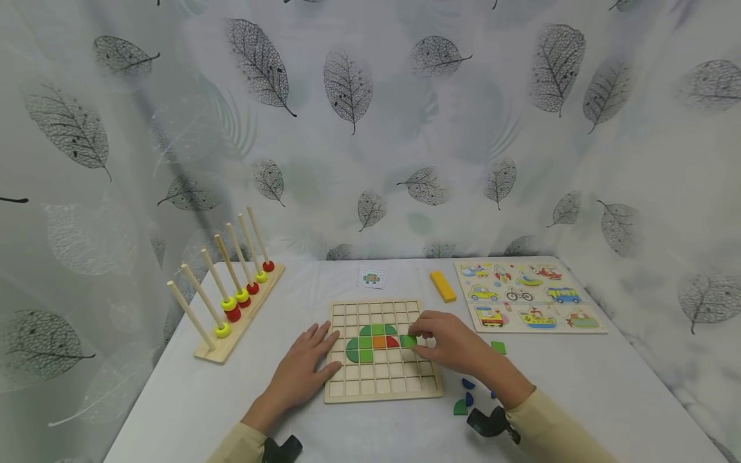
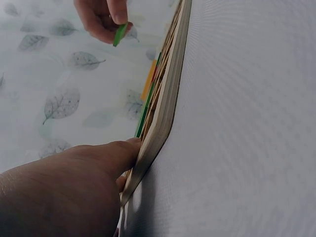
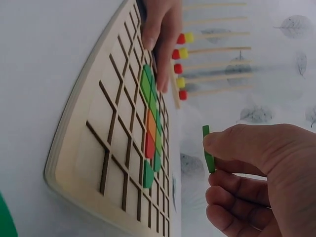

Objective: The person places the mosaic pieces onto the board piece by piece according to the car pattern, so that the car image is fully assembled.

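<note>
A wooden grid board (image 1: 382,379) lies on the white table, with green, orange and red tiles (image 1: 373,342) set in its middle rows. My left hand (image 1: 309,363) rests flat on the board's left edge (image 2: 158,133), fingers straight. My right hand (image 1: 448,341) pinches a small green tile (image 1: 408,341) just above the board's right side, beside the laid tiles. The right wrist view shows this green tile (image 3: 209,149) held edge-on between thumb and fingers, clear of the board (image 3: 98,148). In the left wrist view the same tile (image 2: 120,34) shows far off in my right hand.
A peg rack with red and yellow rings (image 1: 234,299) stands at the left. A vehicle puzzle (image 1: 529,296), a yellow block (image 1: 442,285) and a small card (image 1: 372,278) lie at the back. Loose green and blue pieces (image 1: 466,395) lie right of the board.
</note>
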The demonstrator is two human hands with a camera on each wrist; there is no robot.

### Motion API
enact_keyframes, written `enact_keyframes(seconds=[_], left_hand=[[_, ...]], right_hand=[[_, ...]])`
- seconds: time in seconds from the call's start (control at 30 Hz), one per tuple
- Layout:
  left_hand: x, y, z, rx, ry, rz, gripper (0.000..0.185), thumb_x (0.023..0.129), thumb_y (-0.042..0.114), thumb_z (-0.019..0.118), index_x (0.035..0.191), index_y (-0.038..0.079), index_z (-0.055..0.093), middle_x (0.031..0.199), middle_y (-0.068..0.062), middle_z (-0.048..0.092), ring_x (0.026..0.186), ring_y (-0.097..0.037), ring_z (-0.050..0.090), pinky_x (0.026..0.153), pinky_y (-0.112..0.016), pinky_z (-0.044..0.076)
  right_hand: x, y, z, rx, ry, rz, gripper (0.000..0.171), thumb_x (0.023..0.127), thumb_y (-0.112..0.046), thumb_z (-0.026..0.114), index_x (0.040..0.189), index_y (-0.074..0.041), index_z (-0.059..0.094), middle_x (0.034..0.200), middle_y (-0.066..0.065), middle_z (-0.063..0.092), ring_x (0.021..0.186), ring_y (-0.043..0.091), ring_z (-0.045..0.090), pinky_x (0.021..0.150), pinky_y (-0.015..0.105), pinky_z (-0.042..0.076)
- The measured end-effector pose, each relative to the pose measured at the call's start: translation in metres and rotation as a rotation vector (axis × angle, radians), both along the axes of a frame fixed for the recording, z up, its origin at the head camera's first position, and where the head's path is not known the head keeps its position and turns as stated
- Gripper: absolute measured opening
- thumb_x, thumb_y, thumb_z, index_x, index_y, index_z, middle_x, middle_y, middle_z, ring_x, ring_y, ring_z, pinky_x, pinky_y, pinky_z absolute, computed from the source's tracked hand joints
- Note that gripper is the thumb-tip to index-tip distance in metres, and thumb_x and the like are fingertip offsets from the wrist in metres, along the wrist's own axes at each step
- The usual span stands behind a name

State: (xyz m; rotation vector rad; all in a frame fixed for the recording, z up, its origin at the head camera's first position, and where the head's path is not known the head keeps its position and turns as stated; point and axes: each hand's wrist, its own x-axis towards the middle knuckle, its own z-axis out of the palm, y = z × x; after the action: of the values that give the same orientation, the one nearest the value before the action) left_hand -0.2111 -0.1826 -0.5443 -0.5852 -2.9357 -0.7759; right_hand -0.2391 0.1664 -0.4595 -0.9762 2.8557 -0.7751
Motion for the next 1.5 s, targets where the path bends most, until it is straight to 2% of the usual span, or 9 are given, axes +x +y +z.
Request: enact_keyframes(seconds=[0.33, 0.5, 0.63, 0.9, 1.03, 1.27, 1.5], left_hand=[[-0.001, -0.001, 0.001, 0.008, 0.005, -0.006, 0.066, 0.106, 0.043, 0.069, 0.161, 0.010, 0.054, 0.173, -0.012, 0.037, 0.161, -0.039, 0.027, 0.131, -0.058, 0.021], [0.000, -0.001, 0.001, 0.009, 0.008, -0.006, 0.066, 0.106, 0.044, 0.069, 0.161, 0.010, 0.055, 0.173, -0.012, 0.037, 0.161, -0.039, 0.027, 0.131, -0.057, 0.021], [0.000, -0.001, 0.001, 0.008, 0.003, -0.005, 0.066, 0.106, 0.043, 0.070, 0.161, 0.010, 0.055, 0.173, -0.012, 0.037, 0.161, -0.039, 0.027, 0.131, -0.057, 0.021], [0.000, 0.000, 0.001, 0.004, 0.001, -0.002, 0.066, 0.106, 0.044, 0.069, 0.161, 0.011, 0.054, 0.173, -0.011, 0.037, 0.162, -0.038, 0.027, 0.131, -0.057, 0.021], [-0.001, 0.000, 0.000, 0.008, 0.001, -0.005, 0.066, 0.106, 0.044, 0.069, 0.161, 0.011, 0.055, 0.173, -0.011, 0.037, 0.161, -0.038, 0.027, 0.131, -0.057, 0.021], [-0.001, 0.000, -0.001, 0.005, -0.001, -0.002, 0.066, 0.105, 0.044, 0.070, 0.161, 0.011, 0.055, 0.173, -0.011, 0.038, 0.161, -0.038, 0.028, 0.131, -0.058, 0.022], [-0.001, -0.001, -0.001, 0.004, 0.005, -0.005, 0.066, 0.106, 0.044, 0.070, 0.161, 0.011, 0.055, 0.173, -0.011, 0.037, 0.161, -0.039, 0.028, 0.131, -0.057, 0.022]], right_hand=[[-0.008, -0.024, -0.011, -0.002, 0.002, 0.042, 0.020, 0.094, -0.019, 0.087, 0.113, -0.017, 0.081, 0.104, -0.010, 0.067, 0.094, 0.016, 0.065, 0.082, 0.028, 0.059], [-0.012, -0.036, -0.019, 0.010, 0.021, 0.063, 0.019, 0.094, -0.018, 0.087, 0.112, -0.015, 0.081, 0.101, -0.008, 0.068, 0.091, 0.018, 0.065, 0.078, 0.028, 0.057], [-0.011, -0.043, -0.022, 0.022, -0.001, 0.057, 0.019, 0.093, -0.017, 0.088, 0.111, -0.014, 0.081, 0.098, -0.007, 0.067, 0.089, 0.019, 0.065, 0.076, 0.029, 0.056], [-0.011, -0.052, -0.031, 0.069, -0.001, 0.035, 0.019, 0.094, -0.022, 0.088, 0.110, -0.016, 0.081, 0.098, -0.011, 0.065, 0.085, 0.006, 0.056, 0.075, 0.026, 0.055], [-0.012, -0.056, -0.035, 0.084, -0.012, 0.038, 0.019, 0.094, -0.024, 0.088, 0.110, -0.015, 0.082, 0.098, -0.010, 0.066, 0.083, 0.005, 0.055, 0.073, 0.024, 0.054], [-0.012, -0.061, -0.039, 0.085, -0.014, 0.048, 0.015, 0.092, -0.016, 0.088, 0.106, -0.013, 0.081, 0.097, -0.008, 0.069, 0.082, 0.005, 0.055, 0.073, 0.025, 0.054], [-0.011, -0.063, -0.038, 0.095, -0.023, 0.036, 0.016, 0.093, -0.017, 0.087, 0.108, -0.014, 0.082, 0.096, -0.011, 0.069, 0.082, 0.004, 0.056, 0.072, 0.023, 0.054]])
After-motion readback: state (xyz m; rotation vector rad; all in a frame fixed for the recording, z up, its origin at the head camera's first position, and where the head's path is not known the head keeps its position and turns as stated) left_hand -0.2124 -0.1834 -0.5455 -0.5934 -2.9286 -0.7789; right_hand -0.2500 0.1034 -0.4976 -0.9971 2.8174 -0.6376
